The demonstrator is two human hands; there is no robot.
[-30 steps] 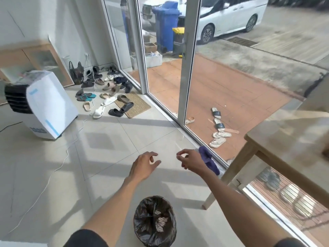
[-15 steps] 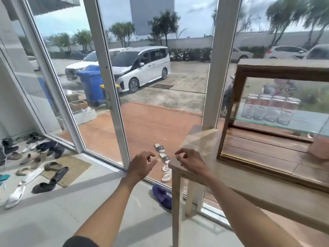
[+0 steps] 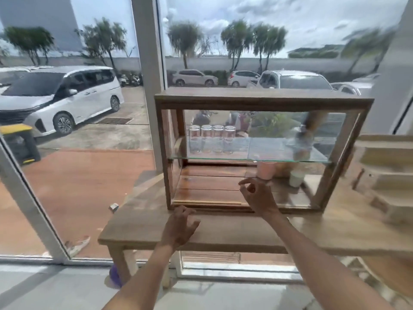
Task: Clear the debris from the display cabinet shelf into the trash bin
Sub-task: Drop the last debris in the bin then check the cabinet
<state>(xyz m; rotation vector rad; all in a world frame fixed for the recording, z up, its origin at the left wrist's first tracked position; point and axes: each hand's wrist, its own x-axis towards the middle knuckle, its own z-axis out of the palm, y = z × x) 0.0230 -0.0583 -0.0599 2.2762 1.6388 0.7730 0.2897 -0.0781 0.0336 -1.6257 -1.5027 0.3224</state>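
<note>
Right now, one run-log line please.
phase: reaching | right hand: pinched, inside cabinet lower shelf | left hand: open, over table | bin: unseen

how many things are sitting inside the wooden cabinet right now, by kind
clear glasses on the glass shelf: 4
pink cup on the wooden bottom shelf: 1
white cup on the wooden bottom shelf: 1
blurred bottle-like item on the glass shelf, kind unclear: 1
total: 7
</note>
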